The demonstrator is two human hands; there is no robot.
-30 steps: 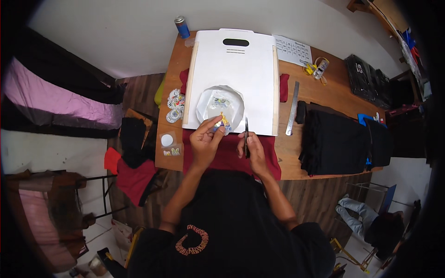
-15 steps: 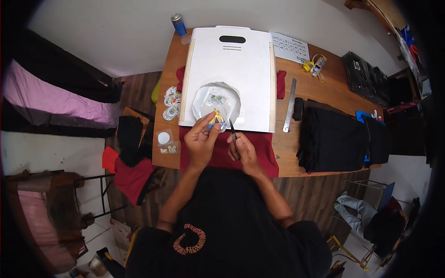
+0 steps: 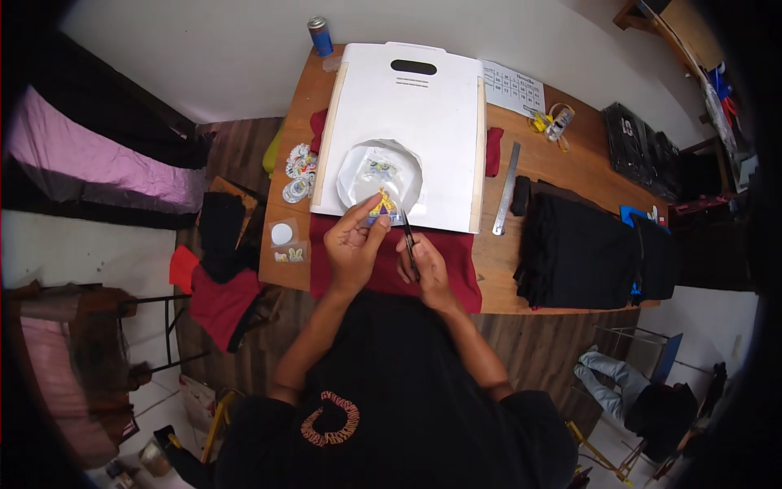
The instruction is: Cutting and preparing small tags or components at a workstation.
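My left hand pinches a clear film sticker printed with a small yellow and purple-blue figure. In my right hand are small dark scissors, their slim blades pointing away from me beside the film's right edge. Whether the blades touch the film is too small to tell. Both hands are above the near edge of a white board, in front of its round, pale recess. Other clear pieces with printed pictures lie in that recess. Dark red cloth lies under the board.
Round printed stickers and small film pieces lie left of the board on the wooden table. To the right are a metal ruler and folded black garments. A blue can stands at the far left corner.
The whole view has shifted slightly, with the table's right side lower left in it. The scissors have moved a little beside the film. Both hands keep their hold.
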